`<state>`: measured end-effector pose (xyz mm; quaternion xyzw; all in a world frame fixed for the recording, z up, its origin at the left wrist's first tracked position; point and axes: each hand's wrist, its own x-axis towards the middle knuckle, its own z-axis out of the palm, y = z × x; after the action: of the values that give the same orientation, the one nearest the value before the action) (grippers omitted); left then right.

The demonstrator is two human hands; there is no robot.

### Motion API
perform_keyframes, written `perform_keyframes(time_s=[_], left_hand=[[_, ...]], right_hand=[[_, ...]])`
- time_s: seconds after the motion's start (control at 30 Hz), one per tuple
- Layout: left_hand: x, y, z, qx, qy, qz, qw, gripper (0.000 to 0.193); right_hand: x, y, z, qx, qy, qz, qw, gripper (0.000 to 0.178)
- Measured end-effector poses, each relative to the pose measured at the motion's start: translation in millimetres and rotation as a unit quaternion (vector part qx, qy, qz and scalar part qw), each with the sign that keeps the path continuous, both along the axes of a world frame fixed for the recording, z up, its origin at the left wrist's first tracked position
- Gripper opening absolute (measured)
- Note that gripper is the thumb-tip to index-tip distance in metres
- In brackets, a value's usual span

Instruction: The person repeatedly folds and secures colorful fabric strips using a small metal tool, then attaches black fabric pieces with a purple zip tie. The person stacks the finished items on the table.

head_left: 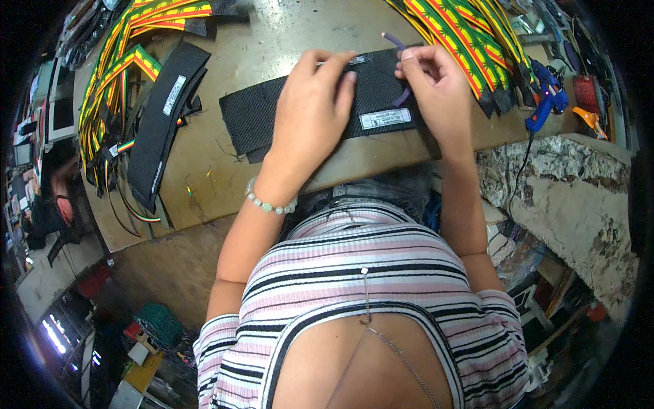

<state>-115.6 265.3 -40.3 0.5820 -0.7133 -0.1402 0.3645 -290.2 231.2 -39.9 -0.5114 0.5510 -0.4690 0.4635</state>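
A wide black woven piece (252, 109) lies across the table, with a white label (385, 119) near its right end. My left hand (310, 112) rests on its middle, thumb and forefinger apart, fingertips beside a second small label (357, 60) at its far edge. Above the right end, my right hand (436, 85) is closed in a pinch on a thin, curved purple strip-like thing (393, 39). One end of it sticks out beyond my fingers and another part shows below them; its exact kind cannot be made out.
Left on the table (204, 194) are another black labelled piece (163, 123) and a heap of red, yellow and green patterned straps (109, 88). More such straps (463, 48) lie at the far right, beside a blue glue gun (548, 99) with a cord and an orange-handled tool (591, 123).
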Motion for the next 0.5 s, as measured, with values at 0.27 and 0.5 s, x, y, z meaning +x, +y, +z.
perform_keyframes(time_s=[0.27,0.5], left_hand=[[-10.3,-44.4,-5.9,0.044,-0.046,-0.098,0.993,0.018],[4.1,-50.3,-23.0,0.067,0.09,0.004,0.994,0.021]], right_hand=[[-7.2,-6.7,-26.1,-0.039,-0.066,0.007,0.997,0.02],[-0.1,-0.5,-19.4,-0.067,0.03,0.003,0.997,0.016]])
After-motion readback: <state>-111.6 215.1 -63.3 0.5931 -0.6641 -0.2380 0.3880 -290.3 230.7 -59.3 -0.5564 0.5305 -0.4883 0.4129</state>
